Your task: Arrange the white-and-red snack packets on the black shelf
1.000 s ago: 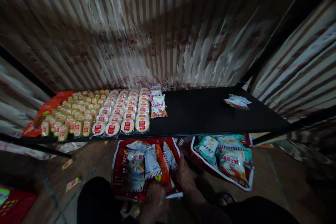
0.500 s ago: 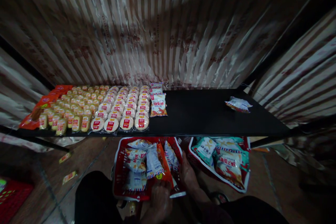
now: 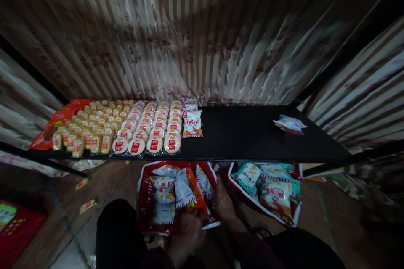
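A red basket (image 3: pixel 142 196) full of snack packets sits on the floor below a black shelf (image 3: pixel 252 134). My left hand (image 3: pixel 189 235) is at the basket's near rim, fingers curled among the packets; what they grip is hidden in the dark. My right hand (image 3: pixel 224 204) rests on the basket's right side, fingers bent over the rim next to a white-and-blue packet (image 3: pixel 184 191). On the shelf's left part lie rows of round wrapped cakes (image 3: pixel 148 128), small yellow wrapped snacks (image 3: pixel 85 132) and a short column of shrimp-print packets (image 3: pixel 192 122).
A lone packet (image 3: pixel 289 124) lies on the shelf at the right. A second basket (image 3: pixel 268 189) with green and orange bags stands right of the first. Another red basket (image 3: pixel 19 231) is at far left. Loose snacks (image 3: pixel 84 195) lie on the floor. Striped curtains hang behind.
The view has shifted slightly; the basket sits a bit higher in the picture. Both hands stay at the basket's near and right edges with little movement.
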Available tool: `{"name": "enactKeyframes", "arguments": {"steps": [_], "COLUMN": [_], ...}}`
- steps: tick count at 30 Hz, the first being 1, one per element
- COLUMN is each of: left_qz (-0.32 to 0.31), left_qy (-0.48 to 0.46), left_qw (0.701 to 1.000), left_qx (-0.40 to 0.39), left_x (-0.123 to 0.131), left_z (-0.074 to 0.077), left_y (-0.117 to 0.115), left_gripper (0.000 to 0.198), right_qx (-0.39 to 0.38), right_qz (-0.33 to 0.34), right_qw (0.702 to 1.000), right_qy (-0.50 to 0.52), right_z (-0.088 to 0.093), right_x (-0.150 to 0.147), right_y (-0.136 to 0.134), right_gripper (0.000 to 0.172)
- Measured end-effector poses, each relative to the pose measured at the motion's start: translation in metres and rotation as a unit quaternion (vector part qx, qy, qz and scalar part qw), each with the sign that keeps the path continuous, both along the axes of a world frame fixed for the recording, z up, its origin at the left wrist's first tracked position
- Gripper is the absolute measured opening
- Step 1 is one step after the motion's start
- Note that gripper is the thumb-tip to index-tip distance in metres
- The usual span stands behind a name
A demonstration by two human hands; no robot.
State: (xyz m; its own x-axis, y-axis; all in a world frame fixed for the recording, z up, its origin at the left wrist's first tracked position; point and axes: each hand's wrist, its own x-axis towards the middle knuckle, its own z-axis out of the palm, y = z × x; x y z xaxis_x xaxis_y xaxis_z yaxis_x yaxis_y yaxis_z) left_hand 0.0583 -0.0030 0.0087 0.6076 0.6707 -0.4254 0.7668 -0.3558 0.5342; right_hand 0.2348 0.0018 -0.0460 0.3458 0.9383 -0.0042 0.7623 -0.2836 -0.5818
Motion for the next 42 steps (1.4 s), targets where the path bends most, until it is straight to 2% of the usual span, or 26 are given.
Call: {"name": "enactKeyframes", "arguments": {"steps": [4,11,19,25,28,32,37,42], "left_qz": [-0.016,-0.044,-0.088,-0.099,-0.117,-0.149,-0.165,-0.154], "left_qy": [-0.024,-0.058,-0.022,0.024,0.041,0.020,0.025,0.002], "left_qw": [1.000,0.996,0.995,0.991,0.986,0.982,0.981,0.985], "left_qx": [0.009,0.056,0.045,0.088,0.107,0.115,0.097,0.081], "left_x": [-0.014,-0.031,-0.027,-0.026,-0.017,0.003,0.008,0.004], "left_z": [0.003,-0.004,0.006,0.010,0.009,0.010,0.016,0.017], "left_y": [0.005,0.004,0.007,0.004,0.000,-0.003,0.004,0.005], "left_gripper": [0.059,0.056,0.048,0.039,0.038,0.039,0.040,0.050], "right_qx": [0.006,0.027,0.018,0.003,0.001,0.009,-0.023,-0.020], "right_qz": [-0.006,0.024,0.017,0.013,-0.010,-0.040,-0.052,-0.042], "right_qw": [0.999,0.999,1.000,0.999,0.999,0.999,0.998,0.997], "right_qy": [-0.054,-0.021,0.016,0.033,0.032,0.027,0.036,-0.055], "right_z": [0.000,0.001,0.007,0.013,0.011,0.008,0.010,0.016], "right_x": [-0.003,-0.004,-0.006,-0.010,0.000,0.023,0.031,0.022], "right_y": [-0.002,-0.001,0.000,0.000,-0.009,-0.022,-0.024,-0.030], "right_gripper": [0.078,0.087,0.087,0.090,0.089,0.095,0.086,0.080]}}
